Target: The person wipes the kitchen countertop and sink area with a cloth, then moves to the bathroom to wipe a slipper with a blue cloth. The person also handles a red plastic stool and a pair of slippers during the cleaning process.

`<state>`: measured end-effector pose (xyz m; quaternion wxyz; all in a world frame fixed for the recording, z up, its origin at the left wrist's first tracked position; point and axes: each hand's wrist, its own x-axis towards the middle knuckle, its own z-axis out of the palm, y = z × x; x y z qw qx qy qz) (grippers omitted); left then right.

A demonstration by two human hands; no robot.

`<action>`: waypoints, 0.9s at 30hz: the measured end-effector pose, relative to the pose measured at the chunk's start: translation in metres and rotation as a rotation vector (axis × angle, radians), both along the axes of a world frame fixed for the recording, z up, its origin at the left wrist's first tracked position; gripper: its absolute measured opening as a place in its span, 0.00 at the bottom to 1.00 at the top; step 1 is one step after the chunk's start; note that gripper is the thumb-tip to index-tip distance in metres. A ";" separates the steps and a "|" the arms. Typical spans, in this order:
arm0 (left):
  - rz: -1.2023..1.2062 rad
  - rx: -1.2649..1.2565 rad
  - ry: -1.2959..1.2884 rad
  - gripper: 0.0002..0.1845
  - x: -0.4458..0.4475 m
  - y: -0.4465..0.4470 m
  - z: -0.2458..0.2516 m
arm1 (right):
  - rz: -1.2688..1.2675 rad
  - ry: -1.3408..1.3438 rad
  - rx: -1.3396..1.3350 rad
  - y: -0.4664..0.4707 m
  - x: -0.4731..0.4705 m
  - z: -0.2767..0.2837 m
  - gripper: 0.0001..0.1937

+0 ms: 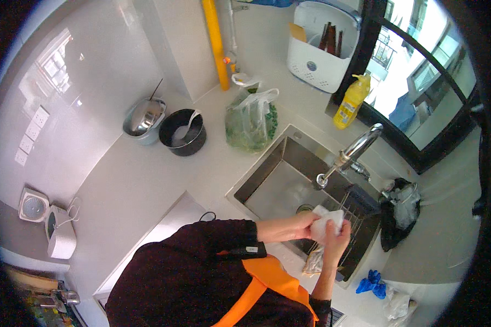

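Observation:
Over the stainless steel sink (278, 184), both hands hold a folded white cloth or paper (326, 220); its exact material is unclear. My left hand (305, 226) grips it from the left side. My right hand (338, 242) closes on its right edge, with the fingers partly covering it. Below my hands a wire rack (350, 229) spans the right part of the sink. A crumpled plastic packet (314, 261) lies at the near sink edge beside my right wrist. The curved chrome faucet (360, 143) points down into the sink beyond my hands.
Along the counter stand a bag of leafy greens (251, 118), a black pot (183, 133) with a ladle, and a grey basin (144, 118) with a metal bowl. A yellow pump bottle (352, 102) stands by the window; a black bag (400, 214) and blue crumpled plastic (371, 284) lie right.

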<state>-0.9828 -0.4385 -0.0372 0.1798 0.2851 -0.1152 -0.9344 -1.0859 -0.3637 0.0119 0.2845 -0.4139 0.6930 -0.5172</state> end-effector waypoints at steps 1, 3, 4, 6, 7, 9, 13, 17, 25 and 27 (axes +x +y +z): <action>0.029 -0.119 0.017 0.20 -0.003 0.002 0.000 | -0.067 -0.005 -0.032 -0.002 -0.001 -0.002 0.16; -0.025 -0.100 0.077 0.19 -0.007 0.005 0.007 | -0.053 -0.080 -0.198 -0.002 -0.004 -0.003 0.15; -0.104 0.037 0.119 0.19 -0.008 0.007 0.011 | -0.012 -0.337 -0.261 0.000 -0.006 -0.002 0.14; -0.230 0.164 0.234 0.19 -0.002 0.010 0.020 | 0.078 -0.466 -0.302 0.005 -0.003 0.001 0.13; -0.273 0.127 0.233 0.23 0.007 0.010 0.023 | -0.004 -0.338 -0.268 0.008 0.002 0.002 0.11; -0.312 0.082 -0.035 0.29 0.038 0.006 0.023 | -0.092 -0.164 -0.311 0.015 0.014 0.004 0.10; 0.086 -0.249 -0.219 0.35 0.184 -0.025 -0.002 | -0.184 0.044 -0.237 0.038 0.040 0.001 0.10; 0.364 -0.961 -0.571 0.38 0.369 -0.057 -0.015 | -0.284 -0.126 -0.205 0.070 0.064 -0.005 0.10; 0.132 -1.083 -0.735 0.17 0.481 -0.156 -0.023 | -0.472 -0.497 -0.194 0.122 0.117 -0.002 0.12; 0.255 -0.776 -0.556 0.17 0.485 -0.168 -0.031 | -0.399 -0.554 -0.263 0.139 0.123 0.000 0.13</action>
